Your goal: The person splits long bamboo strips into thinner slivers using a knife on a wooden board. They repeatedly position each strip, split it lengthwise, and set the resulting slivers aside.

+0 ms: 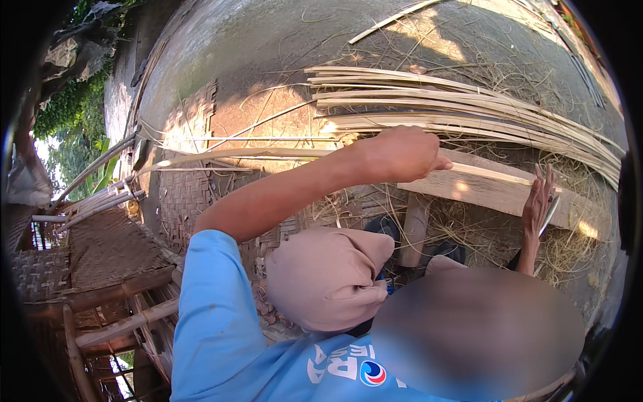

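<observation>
Along the surface (492,193): pale strip (492,173), long axis left to right, running between the hands.
Left hand (405,153): by the surface's left end, grip curled closed, apparently around the strip; forearm slanting up from lower left.
Right hand (538,199): near the surface's right end, fingers extended; cannot tell whether it grips the strip.

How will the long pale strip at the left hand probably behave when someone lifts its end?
The strip would probably flex, being long and thin. It seems light for its length, being narrow. It might snag shavings scattered nearby.
</observation>
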A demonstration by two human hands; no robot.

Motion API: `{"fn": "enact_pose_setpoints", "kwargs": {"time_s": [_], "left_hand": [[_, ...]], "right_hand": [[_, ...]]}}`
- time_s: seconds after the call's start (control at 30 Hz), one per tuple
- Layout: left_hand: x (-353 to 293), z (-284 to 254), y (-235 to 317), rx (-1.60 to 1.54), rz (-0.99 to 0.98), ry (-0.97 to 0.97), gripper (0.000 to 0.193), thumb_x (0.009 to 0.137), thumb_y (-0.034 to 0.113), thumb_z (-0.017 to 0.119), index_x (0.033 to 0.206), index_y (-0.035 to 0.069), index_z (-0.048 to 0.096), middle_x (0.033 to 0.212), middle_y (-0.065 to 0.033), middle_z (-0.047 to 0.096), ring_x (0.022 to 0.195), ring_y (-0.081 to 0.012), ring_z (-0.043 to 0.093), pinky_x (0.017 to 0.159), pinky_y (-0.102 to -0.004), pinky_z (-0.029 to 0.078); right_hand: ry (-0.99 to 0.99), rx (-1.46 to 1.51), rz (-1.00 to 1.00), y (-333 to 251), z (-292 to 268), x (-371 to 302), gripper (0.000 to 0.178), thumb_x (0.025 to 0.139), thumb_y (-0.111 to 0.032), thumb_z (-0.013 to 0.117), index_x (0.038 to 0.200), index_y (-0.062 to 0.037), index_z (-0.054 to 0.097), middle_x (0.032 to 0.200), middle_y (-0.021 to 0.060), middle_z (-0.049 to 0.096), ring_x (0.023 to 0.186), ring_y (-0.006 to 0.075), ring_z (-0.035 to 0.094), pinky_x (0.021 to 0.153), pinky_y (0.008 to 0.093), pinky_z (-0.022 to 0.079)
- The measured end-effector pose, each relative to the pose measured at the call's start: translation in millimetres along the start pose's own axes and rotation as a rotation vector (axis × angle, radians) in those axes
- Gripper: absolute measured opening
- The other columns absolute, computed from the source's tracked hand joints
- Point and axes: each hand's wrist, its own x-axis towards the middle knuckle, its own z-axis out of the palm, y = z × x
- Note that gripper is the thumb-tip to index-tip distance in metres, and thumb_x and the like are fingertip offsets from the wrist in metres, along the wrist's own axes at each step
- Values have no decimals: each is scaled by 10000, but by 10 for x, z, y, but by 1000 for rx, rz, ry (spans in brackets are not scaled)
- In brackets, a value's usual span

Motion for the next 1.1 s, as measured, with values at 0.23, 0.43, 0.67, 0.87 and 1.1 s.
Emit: {"fn": "enact_pose_setpoints", "kwargs": {"time_s": [0.23,0.43,0.67,0.87,1.1], "left_hand": [[596,-289,458,122,-93,-43,437,1013,432,612,1154,49,767,1116,-192,749,1095,-381,708,971,-471,546],[1100,-521,881,344,252,-13,262,952,184,616,1046,-2,774,1001,-204,750,968,-358,735,831,-487,587],[1704,-576,1346,623,375,-60,330,861,128,786,1188,177,787,1169,-34,742,995,-222,640,707,-472,446],[1791,-401,1030,458,261,-16,272,862,283,785,1046,83,795,970,-92,769,921,-274,721,715,-472,568],[-160,155,-839,-44,-385,12,654,966,696,556,1069,97,797,939,-169,744,912,-316,721,842,-467,550]], "right_hand": [[-252,134,144,690,316,421,688,1125,-531,205,1416,-38,586,1607,188,427,1576,335,230,1286,443,147],[-97,310,194,1796,431,532,630,1132,-454,218,1443,-17,549,1620,199,402,1582,320,215,1290,425,132],[-138,427,206,2583,616,780,636,1133,-452,228,1514,-14,487,1624,193,396,1577,320,217,1291,421,126],[13,119,124,2514,552,589,622,1133,-457,278,1477,-3,527,1590,210,437,1547,346,281,1281,428,164],[-262,67,-333,-327,-117,340,406,1046,-352,614,797,-40,537,722,119,577,650,249,549,654,421,420]]}}
